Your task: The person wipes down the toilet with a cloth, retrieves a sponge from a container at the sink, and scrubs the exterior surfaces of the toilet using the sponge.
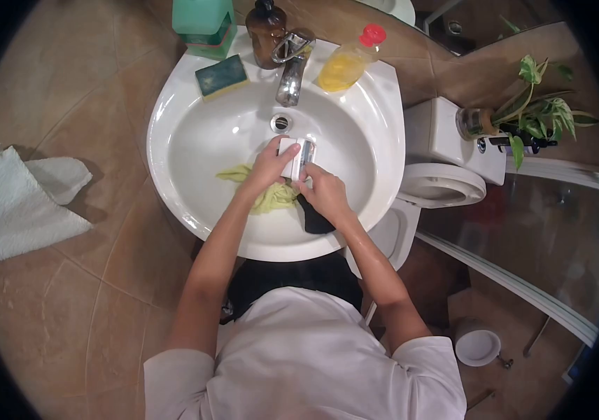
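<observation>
Over the basin of a white sink [194, 161], my left hand [269, 166] grips a small white box-like object [290, 157] with a darker strip along its right side. My right hand [326, 190] has its fingers closed at the lower right edge of that same object. Beneath my hands a crumpled yellow-green cloth [271, 199] lies in the basin. A black item [315, 220] rests on the sink's front edge, just below my right hand. The chrome faucet [290, 84] and the drain [280, 124] are beyond the object.
A green-yellow sponge [221, 77], a green bottle [203, 28], a brown bottle [265, 35] and a yellow liquid bottle [345, 66] stand along the sink's back. White towel [19, 203] at left; toilet [443, 185] and potted plant [478, 122] at right.
</observation>
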{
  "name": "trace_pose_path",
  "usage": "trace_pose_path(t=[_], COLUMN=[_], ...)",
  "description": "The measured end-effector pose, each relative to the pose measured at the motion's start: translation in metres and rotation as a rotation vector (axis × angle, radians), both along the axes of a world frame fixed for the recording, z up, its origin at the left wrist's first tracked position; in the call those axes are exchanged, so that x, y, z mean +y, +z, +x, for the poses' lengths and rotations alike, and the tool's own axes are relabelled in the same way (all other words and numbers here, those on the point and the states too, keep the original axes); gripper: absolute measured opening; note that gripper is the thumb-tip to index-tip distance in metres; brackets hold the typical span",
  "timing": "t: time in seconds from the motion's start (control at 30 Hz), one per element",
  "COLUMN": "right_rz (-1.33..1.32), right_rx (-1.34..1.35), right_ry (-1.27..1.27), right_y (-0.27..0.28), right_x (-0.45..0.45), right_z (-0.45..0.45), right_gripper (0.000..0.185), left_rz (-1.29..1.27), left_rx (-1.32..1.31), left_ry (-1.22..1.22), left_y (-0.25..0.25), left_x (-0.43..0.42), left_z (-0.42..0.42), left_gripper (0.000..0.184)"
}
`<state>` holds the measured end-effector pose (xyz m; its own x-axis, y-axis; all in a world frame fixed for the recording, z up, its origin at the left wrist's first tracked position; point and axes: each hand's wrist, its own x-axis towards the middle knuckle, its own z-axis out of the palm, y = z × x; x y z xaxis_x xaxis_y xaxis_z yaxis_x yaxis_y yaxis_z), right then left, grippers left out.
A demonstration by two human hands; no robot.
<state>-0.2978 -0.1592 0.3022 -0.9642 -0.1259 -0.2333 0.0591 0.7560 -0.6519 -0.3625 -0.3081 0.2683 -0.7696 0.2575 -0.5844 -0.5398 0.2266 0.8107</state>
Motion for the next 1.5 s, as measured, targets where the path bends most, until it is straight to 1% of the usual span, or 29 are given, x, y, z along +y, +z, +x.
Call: trace_pose_path(t=[0.03, 0.07, 0.13, 0.17, 0.2, 0.27, 0.3, 0.37, 0.4, 0.43, 0.47, 0.5, 0.53, 0.57, 0.63, 0.67, 0.73, 0.87, 0.93, 0.97, 1.0, 1.03, 1.07, 1.13, 1.17, 1.23, 1.27, 1.33, 1.5], right_rz=[-0.011, -0.013, 0.037, 0.036, 0.044, 0.05, -0.007, -0.066, -0.133, -0.2, -0.2, -0.18, -0.158, -0.155, -0.069, -0.067, 0.134, 0.119, 0.007, 0.005, -0.063, -0.131, -0.132, -0.309, -0.308, -0.405, -0.406, -0.334, -0.352], right_rx=[0.144, 0.14, 0.316, 0.311, 0.318, 0.32, 0.314, 0.307, 0.29, 0.272, 0.268, 0.178, 0.088, 0.086, -0.078, -0.082, -0.082, -0.056, 0.034, 0.031, 0.093, 0.152, 0.149, 0.217, 0.218, 0.256, 0.257, 0.328, 0.448], right_ry=[-0.002, -0.002, 0.014, 0.011, 0.032, 0.052, 0.076, 0.102, 0.131, 0.161, 0.162, 0.146, 0.128, 0.128, 0.001, -0.001, 0.022, -0.043, -0.106, -0.105, -0.167, -0.23, -0.231, -0.342, -0.343, -0.43, -0.429, -0.418, -0.373], right_y=[-0.006, -0.013, -0.018, -0.02, -0.019, -0.021, -0.023, -0.027, -0.025, -0.024, -0.023, -0.018, -0.013, -0.007, 0.011, 0.015, 0.019, 0.013, 0.018, 0.021, 0.026, 0.031, 0.034, 0.039, 0.043, 0.052, 0.056, 0.064, 0.074], right_x=[0.001, 0.001, 0.002, 0.003, 0.004, 0.008, 0.01, 0.016, 0.019, 0.02, 0.02, 0.02, 0.021, 0.022, 0.02, 0.018, 0.012, 0.011, 0.012, 0.011, 0.009, 0.007, 0.005, 0.002, 0.0, -0.004, -0.004, -0.003, -0.003], right_z=[0.001, 0.001, 0.0, 0.0, -0.001, -0.002, -0.004, -0.009, -0.013, -0.015, -0.016, -0.018, -0.02, -0.022, -0.026, -0.026, -0.026, -0.02, -0.012, -0.009, -0.007, -0.004, -0.001, 0.002, 0.003, 0.004, 0.005, 0.006, 0.008], right_gripper=[0.023, 0.023, 0.02, 0.02, 0.02, 0.019, 0.02, 0.02, 0.02, 0.02, 0.02, 0.021, 0.023, 0.023, 0.029, 0.029, 0.033, 0.03, 0.026, 0.026, 0.023, 0.022, 0.022, 0.02, 0.02, 0.019, 0.019, 0.021, 0.022], left_rz=[0.016, 0.03, 0.056, 0.086, 0.086, 0.24, 0.239, 0.251, 0.25, 0.095, -0.061, -0.06, -0.161, -0.262, -0.293, -0.33, -0.36, -0.429, -0.437, -0.442, -0.444, -0.47, -0.495, -0.515, -0.535, -0.551, -0.567, -0.576, -0.584], left_rx=[0.007, 0.015, 0.053, 0.096, 0.09, 0.008, 0.002, 0.216, 0.213, 0.311, 0.408, 0.406, 0.46, 0.514, 0.47, 0.429, 0.477, 0.57, 0.616, 0.657, 0.654, 0.707, 0.762, 0.818, 0.875, 0.93, 0.983, 0.998, 1.023], left_ry=[0.0, 0.001, -0.043, -0.088, -0.091, -0.262, -0.263, -0.331, -0.33, -0.371, -0.41, -0.409, -0.402, -0.394, -0.361, -0.328, -0.301, -0.214, -0.164, -0.118, -0.119, -0.068, -0.017, 0.023, 0.065, 0.089, 0.114, 0.128, 0.169], left_y=[-0.002, -0.004, 0.001, 0.004, 0.002, -0.001, -0.004, -0.011, -0.008, -0.006, -0.004, -0.002, 0.0, 0.002, 0.006, 0.007, 0.003, 0.009, 0.018, 0.023, 0.028, 0.034, 0.04, 0.047, 0.052, 0.063, 0.069, 0.078, 0.094], left_x=[0.0, -0.001, -0.007, -0.01, -0.016, -0.029, -0.03, -0.031, -0.03, -0.027, -0.023, -0.02, -0.017, -0.013, -0.008, -0.005, -0.001, 0.003, 0.005, 0.006, 0.008, 0.01, 0.012, 0.015, 0.016, 0.018, 0.019, 0.02, 0.022], left_z=[-0.001, -0.001, -0.002, -0.002, -0.004, -0.009, -0.008, -0.007, -0.007, -0.008, -0.008, -0.007, -0.005, -0.004, 0.003, 0.005, 0.01, 0.016, 0.019, 0.022, 0.025, 0.027, 0.029, 0.032, 0.033, 0.035, 0.035, 0.036, 0.039], left_gripper=[0.061, 0.062, 0.066, 0.071, 0.071, 0.085, 0.085, 0.097, 0.097, 0.097, 0.097, 0.097, 0.094, 0.091, 0.088, 0.085, 0.083, 0.078, 0.077, 0.076, 0.076, 0.076, 0.076, 0.078, 0.079, 0.081, 0.082, 0.083, 0.084])
